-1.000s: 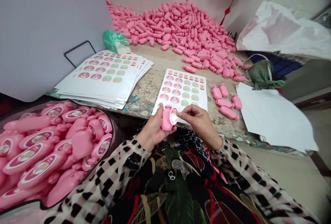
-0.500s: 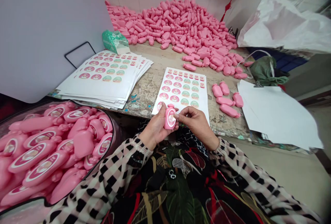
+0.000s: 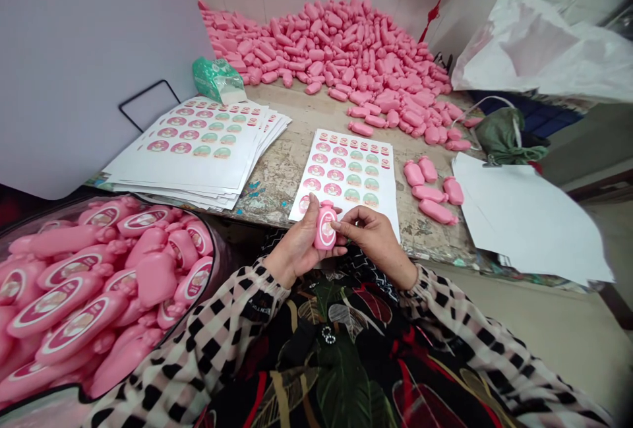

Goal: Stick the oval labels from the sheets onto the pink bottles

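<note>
A small pink bottle [image 3: 325, 229] with an oval label on its front stands upright in my left hand [image 3: 298, 241], thumb along one side and fingers behind and below. My right hand [image 3: 378, 238] is closed in a pinch, its fingertips touching the label's right edge; whether anything thin is between them cannot be made out. Just beyond both hands lies a sheet of stickers [image 3: 346, 174], with pink and green round labels in rows. Several unlabelled pink bottles [image 3: 432, 194] lie to the right of the sheet.
A large heap of pink bottles [image 3: 341, 45] lies against the wall. Sticker sheets are stacked [image 3: 173, 174] at the left, by a green packet [image 3: 217, 80]. Labelled bottles fill a clear bag [image 3: 79, 309] at lower left. White paper [image 3: 529, 217] and a green pouch [image 3: 504, 134] lie right.
Both hands stay nearly in place on the bottle. The fingers of my left hand reach out a little further under it. The view has shifted slightly.
</note>
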`<state>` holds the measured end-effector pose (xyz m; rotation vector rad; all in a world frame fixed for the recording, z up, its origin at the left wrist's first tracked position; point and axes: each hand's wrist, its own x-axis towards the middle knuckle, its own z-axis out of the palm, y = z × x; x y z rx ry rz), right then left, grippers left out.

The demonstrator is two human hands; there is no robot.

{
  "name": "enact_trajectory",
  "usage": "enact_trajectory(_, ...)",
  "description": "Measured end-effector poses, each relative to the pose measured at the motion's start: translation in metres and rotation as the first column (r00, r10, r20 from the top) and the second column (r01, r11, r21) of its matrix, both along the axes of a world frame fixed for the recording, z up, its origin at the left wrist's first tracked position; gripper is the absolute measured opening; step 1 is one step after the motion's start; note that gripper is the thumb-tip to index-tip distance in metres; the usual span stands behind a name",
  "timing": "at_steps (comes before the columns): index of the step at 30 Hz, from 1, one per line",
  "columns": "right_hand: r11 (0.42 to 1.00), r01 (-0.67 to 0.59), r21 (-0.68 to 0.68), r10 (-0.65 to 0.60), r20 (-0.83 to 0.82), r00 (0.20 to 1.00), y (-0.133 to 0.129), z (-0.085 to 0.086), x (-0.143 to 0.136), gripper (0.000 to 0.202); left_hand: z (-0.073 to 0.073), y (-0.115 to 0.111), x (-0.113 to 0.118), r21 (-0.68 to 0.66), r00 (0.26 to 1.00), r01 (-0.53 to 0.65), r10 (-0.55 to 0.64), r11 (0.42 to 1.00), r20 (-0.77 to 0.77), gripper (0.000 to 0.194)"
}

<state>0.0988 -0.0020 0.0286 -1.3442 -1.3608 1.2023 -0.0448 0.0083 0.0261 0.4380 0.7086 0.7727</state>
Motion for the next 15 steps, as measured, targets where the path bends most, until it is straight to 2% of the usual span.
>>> enact_trajectory(2, 0.999, 0.010, 0.043, -0.015, 0.107, 0.994, -0.001, -0.003, 0.003, 0.025, 0.000, -0.002, -0.004, 0.060, 0.995, 0.087, -0.085, 0.994, -0.045, 0.042)
enact_trajectory(4, 0.996, -0.014, 0.090, -0.008, 0.234, 0.972, -0.002, -0.004, 0.009, 0.024, 0.001, -0.005, -0.008, 0.094, 0.986, 0.156, -0.149, 0.983, -0.077, 0.047)
enact_trajectory(6, 0.989, -0.031, 0.144, -0.020, 0.343, 0.939, -0.002, -0.003, 0.017, 0.020, 0.002, -0.007, -0.011, 0.094, 0.981, 0.188, -0.182, 0.978, -0.070, 0.052)
enact_trajectory(8, 0.983, 0.016, 0.183, -0.082, 0.359, 0.930, -0.001, -0.001, 0.024, 0.018, 0.005, -0.008, -0.012, 0.089, 0.980, 0.196, -0.193, 0.977, -0.037, 0.049)
enact_trajectory(11, 0.987, 0.130, 0.095, -0.145, 0.172, 0.974, 0.001, 0.003, 0.026, 0.022, 0.008, -0.008, -0.009, 0.101, 0.974, 0.226, -0.225, 0.969, -0.015, 0.047)
enact_trajectory(15, 0.975, 0.079, -0.207, -0.115, -0.168, 0.979, -0.005, 0.004, 0.012, 0.033, 0.011, -0.009, 0.003, 0.128, 0.955, 0.292, -0.283, 0.948, -0.088, 0.064)
